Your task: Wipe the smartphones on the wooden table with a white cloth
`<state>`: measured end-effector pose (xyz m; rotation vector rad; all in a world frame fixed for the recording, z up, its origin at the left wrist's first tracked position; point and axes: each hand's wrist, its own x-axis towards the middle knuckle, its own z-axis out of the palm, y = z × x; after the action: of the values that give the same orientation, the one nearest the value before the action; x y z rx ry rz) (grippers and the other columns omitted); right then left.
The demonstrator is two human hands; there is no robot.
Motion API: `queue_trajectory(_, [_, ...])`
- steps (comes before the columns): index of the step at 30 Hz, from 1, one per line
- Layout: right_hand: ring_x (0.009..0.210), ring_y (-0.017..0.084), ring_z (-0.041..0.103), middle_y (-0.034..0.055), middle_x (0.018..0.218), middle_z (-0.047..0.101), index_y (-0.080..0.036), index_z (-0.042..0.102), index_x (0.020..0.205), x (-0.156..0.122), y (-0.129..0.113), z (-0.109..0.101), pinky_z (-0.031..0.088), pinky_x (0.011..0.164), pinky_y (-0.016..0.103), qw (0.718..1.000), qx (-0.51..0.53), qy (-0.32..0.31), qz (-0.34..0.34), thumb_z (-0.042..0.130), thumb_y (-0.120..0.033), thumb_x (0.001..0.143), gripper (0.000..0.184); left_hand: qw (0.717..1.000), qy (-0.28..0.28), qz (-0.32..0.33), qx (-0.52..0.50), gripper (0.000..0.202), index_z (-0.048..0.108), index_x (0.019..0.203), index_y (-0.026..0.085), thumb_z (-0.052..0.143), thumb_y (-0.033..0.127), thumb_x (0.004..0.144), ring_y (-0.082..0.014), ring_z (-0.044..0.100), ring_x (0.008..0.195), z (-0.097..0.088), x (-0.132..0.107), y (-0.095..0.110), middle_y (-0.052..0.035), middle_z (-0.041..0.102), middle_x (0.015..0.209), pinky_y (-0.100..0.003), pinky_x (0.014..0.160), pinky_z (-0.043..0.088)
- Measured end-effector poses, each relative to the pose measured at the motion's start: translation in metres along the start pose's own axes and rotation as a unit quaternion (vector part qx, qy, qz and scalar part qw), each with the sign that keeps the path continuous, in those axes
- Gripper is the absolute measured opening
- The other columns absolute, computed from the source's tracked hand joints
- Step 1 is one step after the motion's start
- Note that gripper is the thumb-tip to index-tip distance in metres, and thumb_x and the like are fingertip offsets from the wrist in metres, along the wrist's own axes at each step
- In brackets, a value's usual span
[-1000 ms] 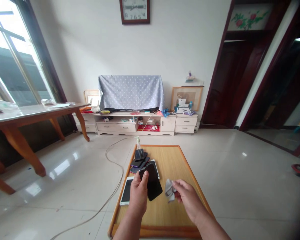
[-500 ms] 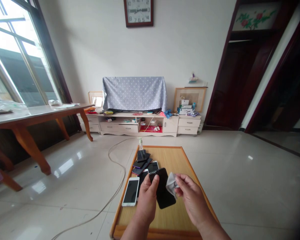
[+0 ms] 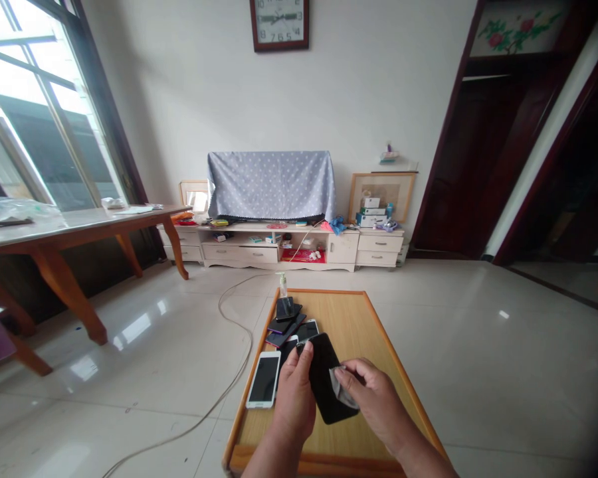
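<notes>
A black smartphone (image 3: 323, 378) is tilted above the table, gripped along its left side by my left hand (image 3: 296, 392), thumb on its upper left corner. My right hand (image 3: 373, 392) pinches a grey cloth (image 3: 343, 388), which lies against the phone's lower right edge. To the left of my left hand lies a white phone (image 3: 264, 380) with a dark screen. Behind it are several more phones, among them a white-framed phone (image 3: 307, 329) and a dark phone (image 3: 285, 307) on top of a loose pile.
The low wooden table (image 3: 343, 312) has a raised orange-brown rim. A clear pump bottle (image 3: 283, 285) stands at its far left corner. A cable (image 3: 232, 392) runs along the floor on the left. Beyond is a white TV cabinet (image 3: 239, 254); a larger table (image 3: 80, 226) stands at left.
My right hand has brought the cloth down and leftward onto the phone's lower right part. The phone remains in my left hand, and the view has shifted slightly.
</notes>
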<state>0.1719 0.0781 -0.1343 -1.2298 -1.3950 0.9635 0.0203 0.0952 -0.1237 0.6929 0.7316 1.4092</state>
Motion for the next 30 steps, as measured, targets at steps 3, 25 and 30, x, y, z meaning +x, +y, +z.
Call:
queue_trajectory(3, [0.066, 0.014, 0.053, 0.0004, 0.072, 0.060, -0.017, 0.069, 0.081, -0.001, 0.004, -0.002, 0.041, 0.062, 0.025, 0.997, 0.001, -0.058, 0.044, 0.064, -0.063, 0.084, 0.046, 0.999, 0.018, -0.002, -0.031, 0.047, 0.067, 0.114, 0.018, 0.065, 0.056, 0.087, -0.0231, 0.065, 0.108, -0.005, 0.005, -0.004, -0.0082, 0.071, 0.116, -0.033, 0.092, 0.051])
queue_trajectory(25, [0.050, 0.008, 0.031, -0.0073, 0.058, 0.042, -0.018, 0.056, 0.075, -0.009, -0.002, -0.016, 0.023, 0.048, 0.023, 0.978, 0.100, -0.108, 0.146, 0.066, -0.064, 0.082, 0.047, 0.996, 0.036, -0.075, -0.010, 0.050, 0.069, 0.106, 0.017, 0.077, 0.056, 0.076, -0.0176, 0.068, 0.081, -0.020, 0.010, -0.008, -0.0066, 0.073, 0.100, -0.026, 0.069, 0.050])
queue_trajectory(30, [0.055, 0.008, 0.035, -0.0054, 0.062, 0.046, -0.017, 0.058, 0.075, -0.009, 0.001, -0.017, 0.027, 0.052, 0.023, 0.980, 0.094, -0.104, 0.144, 0.067, -0.061, 0.083, 0.046, 0.985, 0.084, -0.143, -0.044, 0.075, 0.068, 0.115, 0.019, 0.052, 0.082, 0.079, -0.0253, 0.069, 0.094, -0.025, 0.014, -0.010, -0.0122, 0.072, 0.114, -0.031, 0.071, 0.051])
